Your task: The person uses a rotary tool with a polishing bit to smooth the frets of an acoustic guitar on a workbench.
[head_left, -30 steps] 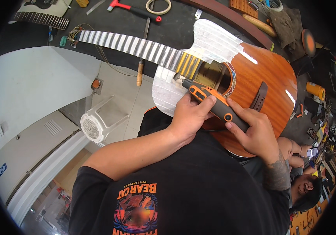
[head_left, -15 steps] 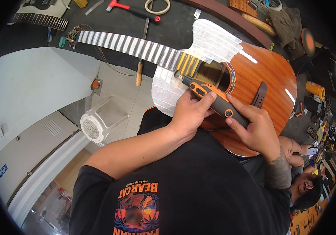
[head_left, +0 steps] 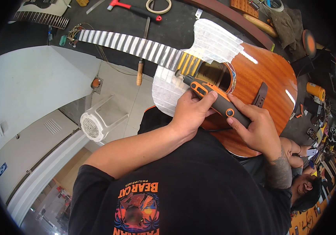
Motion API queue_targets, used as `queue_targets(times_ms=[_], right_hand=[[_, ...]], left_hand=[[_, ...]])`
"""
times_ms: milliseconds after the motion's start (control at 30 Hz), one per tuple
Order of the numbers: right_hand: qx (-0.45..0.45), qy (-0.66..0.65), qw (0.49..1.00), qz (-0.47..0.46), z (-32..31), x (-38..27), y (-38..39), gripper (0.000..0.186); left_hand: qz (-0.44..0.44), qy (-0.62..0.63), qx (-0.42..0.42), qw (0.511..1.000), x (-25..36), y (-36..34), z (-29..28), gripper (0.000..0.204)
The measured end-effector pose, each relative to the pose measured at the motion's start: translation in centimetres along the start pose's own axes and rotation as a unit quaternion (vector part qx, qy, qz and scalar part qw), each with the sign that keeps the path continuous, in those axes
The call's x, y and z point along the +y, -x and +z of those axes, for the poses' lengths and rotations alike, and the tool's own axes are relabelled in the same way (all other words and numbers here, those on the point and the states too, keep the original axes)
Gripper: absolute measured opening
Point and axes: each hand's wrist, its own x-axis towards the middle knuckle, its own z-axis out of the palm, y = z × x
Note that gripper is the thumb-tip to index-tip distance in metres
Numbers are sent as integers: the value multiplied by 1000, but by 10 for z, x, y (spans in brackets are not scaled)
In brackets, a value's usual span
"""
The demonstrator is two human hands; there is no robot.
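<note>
Both my hands hold a black and orange rotary tool (head_left: 220, 102) slantwise over an acoustic guitar (head_left: 271, 72). My left hand (head_left: 192, 111) grips it near the front, thumb on top. Around the rear end is my right hand (head_left: 257, 127), thumb and forefinger on either side. The tool's small round tip (head_left: 178, 73) lies at the near edge of the fretboard (head_left: 146, 49), by the last frets; I cannot tell whether it touches. White masking tape (head_left: 215, 39) covers the top beside the fretboard and the wood between most frets. Yellow strips (head_left: 188, 64) lie near the soundhole (head_left: 219, 76).
Beyond the neck on the dark bench lie a red and black mallet (head_left: 134, 9), a tape roll (head_left: 159, 5) and a wooden-handled file (head_left: 140, 72). A white stool (head_left: 97, 123) stands at left. Another person (head_left: 305, 188) is at right, near scattered tools.
Almost nothing differs. The rotary tool and both hands have shifted very slightly to the right, with the same grip.
</note>
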Motion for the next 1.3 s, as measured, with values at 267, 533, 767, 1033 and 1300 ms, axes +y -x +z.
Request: queue_targets(times_ms=[267, 533, 767, 1033, 1300], right_hand=[[1, -14, 1000, -9, -3, 1, -3, 56], [-3, -27, 1000, -6, -6, 3, -6, 56], [-9, -47, 999, 9, -9, 6, -10, 55], [1, -73, 997, 2, -11, 10, -14, 55], [-3, -74, 997, 10, -13, 15, -17, 55]], left_hand=[[-5, -35, -9, 999, 4, 0, 4, 37], [1, -20, -5, 1000, 3, -6, 5, 35], [1, -39, -9, 999, 6, -8, 8, 37], [-1, -48, -1, 999, 10, -10, 14, 40], [2, -50, 4, 999, 11, -16, 16, 42]])
